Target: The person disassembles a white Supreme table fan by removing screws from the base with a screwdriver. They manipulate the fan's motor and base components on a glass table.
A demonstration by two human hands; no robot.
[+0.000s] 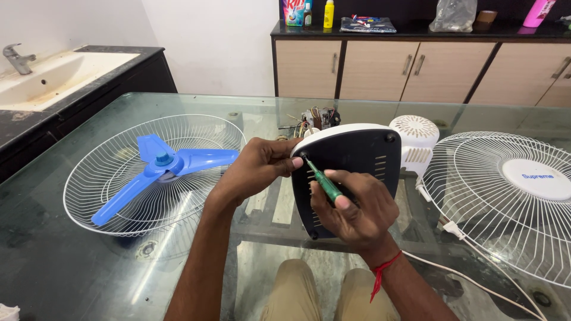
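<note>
Starting at the far left, a steel tap point(18, 58) is standing over a pale sink point(50, 76) set in a dark counter. Moving onto the glass table point(53, 261), a white wire fan guard point(156, 172) is lying dished upward with the blue three-blade fan propeller point(157, 169) resting inside it. Now the left hand point(257, 167) is curling closed around the upper left edge of the dark fan base panel point(351, 175), bracing it upright on the table, near the middle. The right hand point(351, 208) is gripping a green-handled screwdriver point(324, 184) — fingers pinched tight on the handle, tip seated at a screw in the panel's top left corner. To my eye the thing to get right is keeping the shaft square to the screw head and pressing in while turning, so the tip is not slipping out. The screwdriver's long axis is running diagonally, tip pointing up and left, handle down and right toward the palm. Exposed wiring point(314, 117) is peeking over the panel. Further right, a white motor housing point(414, 138) is sitting beside a second wire guard point(505, 196) — and a white power cord point(476, 261) is trailing off the edge.
</note>
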